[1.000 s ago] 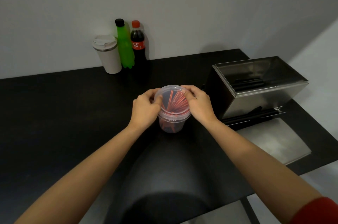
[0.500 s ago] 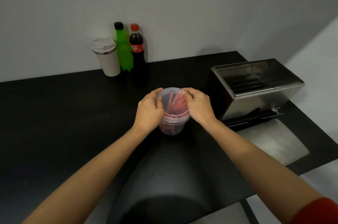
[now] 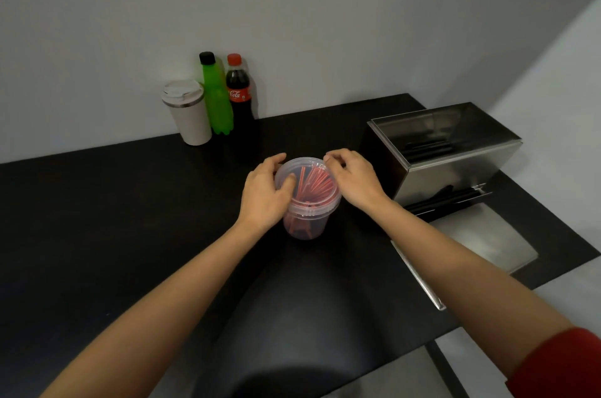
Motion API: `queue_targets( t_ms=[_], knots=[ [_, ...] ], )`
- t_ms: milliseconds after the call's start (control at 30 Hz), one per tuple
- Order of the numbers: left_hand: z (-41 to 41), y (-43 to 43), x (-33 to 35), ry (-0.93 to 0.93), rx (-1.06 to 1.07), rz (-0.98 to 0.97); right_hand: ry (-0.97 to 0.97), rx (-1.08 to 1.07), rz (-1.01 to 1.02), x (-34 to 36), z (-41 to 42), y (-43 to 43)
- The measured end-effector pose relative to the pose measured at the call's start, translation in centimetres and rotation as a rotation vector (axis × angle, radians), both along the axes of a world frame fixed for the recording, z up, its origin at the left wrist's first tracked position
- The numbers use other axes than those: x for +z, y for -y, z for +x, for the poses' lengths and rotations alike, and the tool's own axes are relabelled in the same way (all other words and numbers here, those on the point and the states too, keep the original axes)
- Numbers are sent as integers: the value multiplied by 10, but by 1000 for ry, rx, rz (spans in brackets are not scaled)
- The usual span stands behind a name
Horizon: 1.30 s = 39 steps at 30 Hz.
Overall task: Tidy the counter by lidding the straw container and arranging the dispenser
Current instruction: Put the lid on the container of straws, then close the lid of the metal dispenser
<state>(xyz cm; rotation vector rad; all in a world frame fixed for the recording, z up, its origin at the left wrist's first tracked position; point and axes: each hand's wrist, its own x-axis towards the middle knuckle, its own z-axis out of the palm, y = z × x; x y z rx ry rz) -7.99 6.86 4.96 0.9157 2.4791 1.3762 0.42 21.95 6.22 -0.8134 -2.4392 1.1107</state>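
Note:
A clear plastic straw container (image 3: 307, 222) full of red straws stands on the black counter (image 3: 113, 218), with a clear lid (image 3: 312, 170) on top. My left hand (image 3: 265, 194) wraps the container's left side, thumb pressing on the lid. My right hand (image 3: 354, 179) rests its fingertips on the lid's far right rim, palm off to the right. The steel straw dispenser (image 3: 452, 153) stands just right of my right hand, holding black straws in its top bin and front slot.
A white travel tumbler (image 3: 188, 113), a green bottle (image 3: 216, 95) and a cola bottle (image 3: 239, 93) stand against the back wall. A flat steel sheet (image 3: 481, 235) lies in front of the dispenser, near the counter's right edge.
My right hand has lifted off the container's side, so only its fingertips touch the lid's rim. My left hand keeps its hold. The container has not moved.

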Motion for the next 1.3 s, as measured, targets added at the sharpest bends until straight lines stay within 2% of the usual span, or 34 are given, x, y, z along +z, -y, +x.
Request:
queue_targets(
  t_ms=[167, 333, 600, 867, 1167, 1300],
  knots=[
    [5, -4, 10, -103, 26, 81, -35, -39, 18, 15, 8, -1],
    [16, -13, 23, -224, -48, 103, -87, -68, 91, 21, 29, -1],
    [56, -34, 29, -311, -141, 131, -173, -107, 132, 25, 80, -4],
    [117, -52, 30, -253, -250, 176, -156, -153, 140, 17, 148, -34],
    [193, -69, -5, -252, -216, 91, 11, -149, 89, -7, 234, -73],
    [211, -74, -26, -169, -192, 22, 41, -148, 63, -20, 258, -91]
  ],
)
